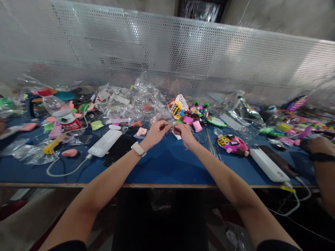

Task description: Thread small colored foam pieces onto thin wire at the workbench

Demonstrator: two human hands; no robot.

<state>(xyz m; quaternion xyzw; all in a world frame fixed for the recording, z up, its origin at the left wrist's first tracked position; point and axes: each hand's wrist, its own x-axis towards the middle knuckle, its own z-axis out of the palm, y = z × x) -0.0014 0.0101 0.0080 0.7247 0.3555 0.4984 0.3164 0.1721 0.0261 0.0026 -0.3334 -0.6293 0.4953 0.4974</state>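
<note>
A blue table is backed by a perforated metal panel, above which a grey wall is seen. Along the panel, crumpled clear plastic bags and coloured pieces are heaped. Near the front edge, a black slab is partly covered by a white power bank. At centre, the left hand and the right hand are held close together, fingers curled and thumbs brought near the forefingers; whether anything is gripped by either cannot be told. A small pale piece is partly hidden beside the right fingers, its nature unclear; a pink packet is placed just right of that hand. Another person's hand is blurred at the right, its arm cut off by the frame.
</note>
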